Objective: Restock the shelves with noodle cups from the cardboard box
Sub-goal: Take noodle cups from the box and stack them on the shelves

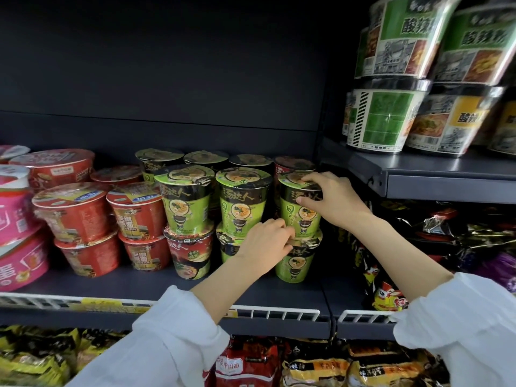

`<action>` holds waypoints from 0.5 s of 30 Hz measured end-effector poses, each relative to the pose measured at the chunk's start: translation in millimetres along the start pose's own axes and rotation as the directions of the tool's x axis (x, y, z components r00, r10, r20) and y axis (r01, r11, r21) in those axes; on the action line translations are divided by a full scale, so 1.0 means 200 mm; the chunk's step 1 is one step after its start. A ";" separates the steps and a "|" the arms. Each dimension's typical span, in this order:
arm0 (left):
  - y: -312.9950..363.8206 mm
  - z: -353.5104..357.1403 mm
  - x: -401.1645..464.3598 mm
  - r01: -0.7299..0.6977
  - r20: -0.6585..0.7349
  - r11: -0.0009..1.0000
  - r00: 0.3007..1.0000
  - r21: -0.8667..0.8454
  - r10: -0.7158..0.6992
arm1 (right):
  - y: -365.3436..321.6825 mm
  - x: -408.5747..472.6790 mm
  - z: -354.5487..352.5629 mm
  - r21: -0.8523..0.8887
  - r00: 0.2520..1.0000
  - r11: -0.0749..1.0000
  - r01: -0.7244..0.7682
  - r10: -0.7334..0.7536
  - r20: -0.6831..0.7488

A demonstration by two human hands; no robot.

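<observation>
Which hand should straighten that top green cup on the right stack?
Probably the right hand. Its fingers already grip the top green cup at lid and side. The left hand sits lower, at the lid of the bottom cup, steadying it.

I'm looking at a shop aisle, a grocery or convenience store by the look of it: dark metal shelving (279, 289) with a white wire front rail (279, 314) and yellow price tags (102, 305) runs below my hands. To the left of my left hand (265, 241) stand stacked green noodle cups (185, 199) and red noodle bowls (75, 213), all sealed and in rows. Above my right hand (332, 199) a higher shelf carries big green-labelled tubs (382, 121), and packets of noodles (248, 364) fill the shelf beneath my arms.
</observation>
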State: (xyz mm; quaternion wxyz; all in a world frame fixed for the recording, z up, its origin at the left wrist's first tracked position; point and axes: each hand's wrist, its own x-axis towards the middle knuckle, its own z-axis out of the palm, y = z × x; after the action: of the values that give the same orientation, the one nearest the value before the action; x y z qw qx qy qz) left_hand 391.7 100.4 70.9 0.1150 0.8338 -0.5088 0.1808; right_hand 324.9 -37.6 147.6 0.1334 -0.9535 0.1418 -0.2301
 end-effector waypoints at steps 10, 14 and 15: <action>0.00 0.00 0.01 0.046 0.017 0.998 0.999 0.052 -0.047 | -0.01 -0.01 0.01 -0.039 0.997 0.997 0.067 -0.066 0.040; 0.03 -0.01 0.01 0.082 0.007 0.996 0.997 0.024 -0.082 | 0.00 -0.02 0.00 0.003 0.996 0.997 0.076 -0.076 0.048; 0.04 -0.02 0.01 0.090 0.004 0.995 0.996 0.030 -0.090 | 0.00 -0.02 0.00 0.009 0.996 0.997 0.077 -0.077 0.046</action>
State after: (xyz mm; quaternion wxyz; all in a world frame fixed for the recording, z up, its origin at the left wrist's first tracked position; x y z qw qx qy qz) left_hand 384.8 96.6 74.8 0.1091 0.8580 -0.4683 0.1806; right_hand 321.4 -36.0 145.7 0.1311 -0.9628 0.1011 -0.2137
